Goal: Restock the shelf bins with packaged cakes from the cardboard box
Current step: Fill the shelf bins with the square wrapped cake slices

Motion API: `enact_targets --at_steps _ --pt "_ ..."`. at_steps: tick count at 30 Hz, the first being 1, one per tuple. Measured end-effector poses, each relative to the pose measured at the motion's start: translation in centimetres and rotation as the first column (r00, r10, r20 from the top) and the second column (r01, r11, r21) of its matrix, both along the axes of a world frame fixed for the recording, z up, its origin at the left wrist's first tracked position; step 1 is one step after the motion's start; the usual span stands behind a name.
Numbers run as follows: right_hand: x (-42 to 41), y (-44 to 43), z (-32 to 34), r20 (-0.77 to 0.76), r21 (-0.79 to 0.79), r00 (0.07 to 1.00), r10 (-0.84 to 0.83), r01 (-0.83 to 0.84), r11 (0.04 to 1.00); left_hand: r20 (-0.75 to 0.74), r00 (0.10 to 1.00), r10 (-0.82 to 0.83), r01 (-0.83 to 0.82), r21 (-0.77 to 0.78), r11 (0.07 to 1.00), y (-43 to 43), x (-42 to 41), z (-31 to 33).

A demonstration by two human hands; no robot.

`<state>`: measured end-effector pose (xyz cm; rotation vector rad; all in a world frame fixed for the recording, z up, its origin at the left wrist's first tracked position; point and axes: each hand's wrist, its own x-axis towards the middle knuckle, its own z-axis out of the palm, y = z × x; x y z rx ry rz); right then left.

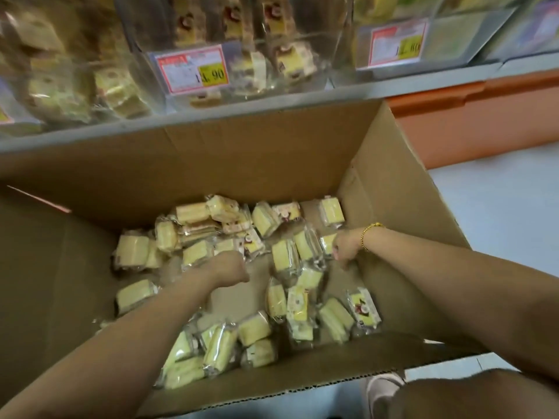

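An open cardboard box (211, 164) stands below the shelf, with several packaged cakes (193, 213), yellow in clear wrap, scattered over its floor. My left hand (230, 267) reaches down into the middle of the box, curled against the packs. Its fingers are hidden under the back of the hand. My right hand (344, 247), with a gold bracelet on the wrist, is closed on a packaged cake (328, 241) near the box's right wall. Above, a clear shelf bin (272, 55) holds the same kind of cakes.
A price label (193, 69) hangs on the middle bin. Other clear bins stand to the left (60, 86) and right (453, 40) on the grey shelf edge (272, 107). An orange base panel (484, 122) and pale floor (499, 222) lie to the right. My shoe (384, 388) is by the box's near flap.
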<state>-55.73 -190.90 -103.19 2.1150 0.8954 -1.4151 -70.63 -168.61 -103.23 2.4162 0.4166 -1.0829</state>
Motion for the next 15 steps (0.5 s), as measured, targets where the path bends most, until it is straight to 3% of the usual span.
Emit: enact_targets --at_steps 4,7,9,11,15 --pt "-1.2 -2.8 -4.6 -0.127 -0.224 0.969 0.213 -0.237 0.945 -0.17 0.977 -0.13 0.12 -0.073 0.99 -3.2 0.5 -3.5" --pt "-2.2 -5.0 -7.1 -0.09 -0.206 0.983 0.157 -0.173 0.963 -0.126 0.991 0.043 -0.066 -0.184 0.981 -5.6 0.5 -4.9" --pt "-2.9 -5.7 -8.2 -0.088 -0.174 0.989 0.116 -0.13 0.976 -0.028 0.991 0.129 -0.132 -0.138 0.982 -6.9 0.4 -5.7" --pt "-3.5 -5.9 -8.6 -0.105 -0.166 0.99 0.093 -0.11 0.98 0.002 0.995 0.096 -0.096 -0.04 0.995 -8.3 0.5 -6.0" --pt "-4.2 -5.9 -8.5 -0.13 -0.177 0.977 0.167 -0.188 0.966 -0.12 0.993 -0.021 0.011 -0.076 0.997 -11.1 0.8 -6.2"
